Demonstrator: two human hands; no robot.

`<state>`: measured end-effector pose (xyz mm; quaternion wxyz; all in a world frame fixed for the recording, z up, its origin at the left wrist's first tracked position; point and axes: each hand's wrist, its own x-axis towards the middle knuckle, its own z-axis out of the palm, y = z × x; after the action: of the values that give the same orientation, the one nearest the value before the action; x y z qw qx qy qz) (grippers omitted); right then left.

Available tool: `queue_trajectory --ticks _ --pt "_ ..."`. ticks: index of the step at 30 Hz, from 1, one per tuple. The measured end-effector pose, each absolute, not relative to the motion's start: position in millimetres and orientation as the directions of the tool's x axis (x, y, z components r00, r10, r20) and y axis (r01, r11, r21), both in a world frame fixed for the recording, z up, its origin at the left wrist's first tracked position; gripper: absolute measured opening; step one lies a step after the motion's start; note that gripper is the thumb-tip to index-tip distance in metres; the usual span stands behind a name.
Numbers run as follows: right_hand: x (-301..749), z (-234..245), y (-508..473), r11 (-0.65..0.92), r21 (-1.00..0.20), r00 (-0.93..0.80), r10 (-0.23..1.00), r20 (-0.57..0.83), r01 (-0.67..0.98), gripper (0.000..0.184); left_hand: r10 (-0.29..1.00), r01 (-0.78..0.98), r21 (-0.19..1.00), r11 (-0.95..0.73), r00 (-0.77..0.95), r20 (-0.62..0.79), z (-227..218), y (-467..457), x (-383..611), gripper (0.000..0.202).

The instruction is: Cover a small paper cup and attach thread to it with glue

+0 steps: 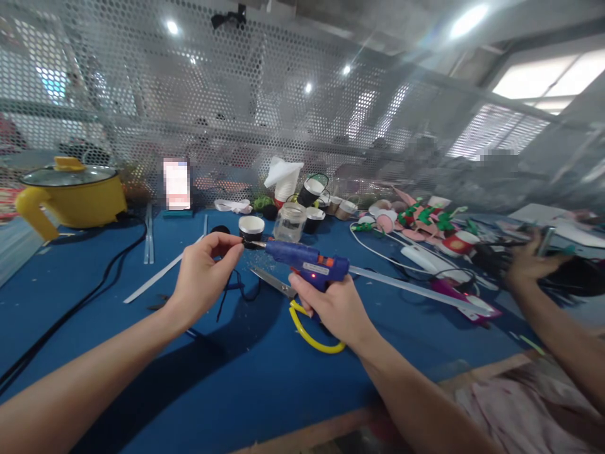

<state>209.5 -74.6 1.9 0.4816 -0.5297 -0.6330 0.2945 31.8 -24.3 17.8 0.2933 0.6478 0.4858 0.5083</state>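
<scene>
My right hand [333,306] grips a blue hot glue gun [307,260] with a yellow stand loop, held level above the blue table [246,378]. A clear glue stick juts out of the gun's back to the right. The gun's metal tip points left at a small black piece [236,247] that my left hand [203,274] pinches between thumb and fingers. A thin black cord hangs down from that piece. Both hands hover over the table's middle.
Scissors [271,282] lie under the gun. Behind are small paper cups [251,227], a clear jar [289,222], and pink and green craft pieces [420,217]. A yellow pot [70,192] stands far left with a black cable. Another person's hand [529,261] works at the right.
</scene>
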Motion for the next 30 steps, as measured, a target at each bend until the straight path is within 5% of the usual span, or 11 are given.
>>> queue_trajectory --ticks 14,30 --pt "208.3 3.3 -74.6 0.244 -0.896 0.016 0.963 0.269 0.371 0.020 0.974 0.065 0.972 -0.226 0.047 0.223 18.3 -23.3 34.0 0.015" --pt "209.3 4.5 -74.5 0.260 -0.913 0.004 0.961 0.275 0.315 0.019 0.980 0.038 0.981 -0.190 0.068 0.188 17.1 -22.8 34.1 0.015"
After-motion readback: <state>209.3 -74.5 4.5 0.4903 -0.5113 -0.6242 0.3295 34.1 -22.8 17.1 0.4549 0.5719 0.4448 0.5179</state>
